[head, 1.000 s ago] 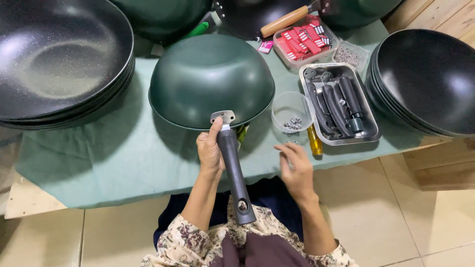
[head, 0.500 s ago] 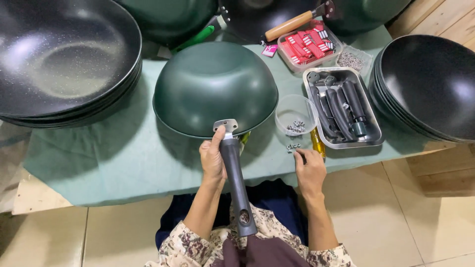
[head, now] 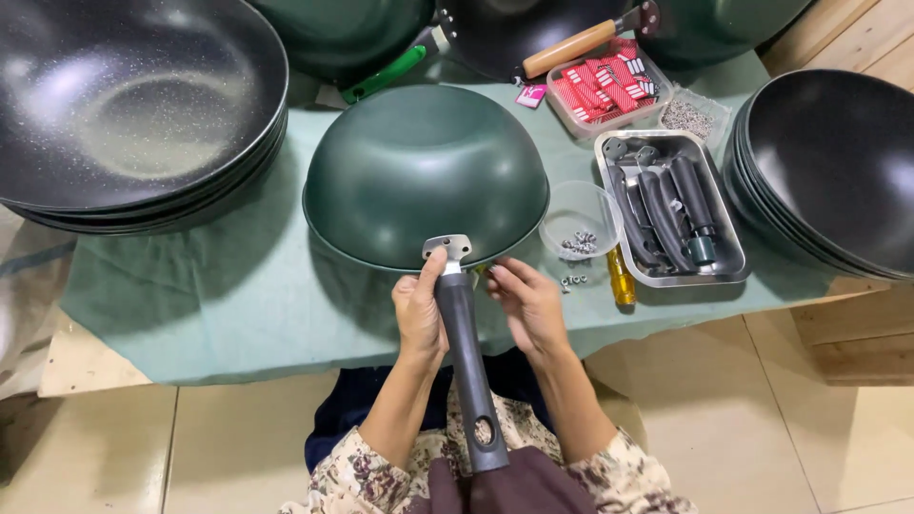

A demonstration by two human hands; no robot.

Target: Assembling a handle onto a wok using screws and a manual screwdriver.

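Presently, left hand (head: 421, 314) pinches the dark handle (head: 466, 371) at the table's (head: 190, 305) near edge; right hand (head: 528, 305), fingers loosely curled, touches the rim of the inverted green wok (head: 424, 171). Likely heavy, rigid, slick; best gripped by the handle.

Around the green-covered table (head: 190, 295)
Stacked black speckled woks (head: 124, 105) far left; steel tray of dark handles (head: 666, 214), clear plastic screw cup (head: 578, 221) right.

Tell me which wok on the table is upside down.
The green wok in the middle, dome up on the cloth, with the left hand holding a handle to its rim. The other woks sit open side up.
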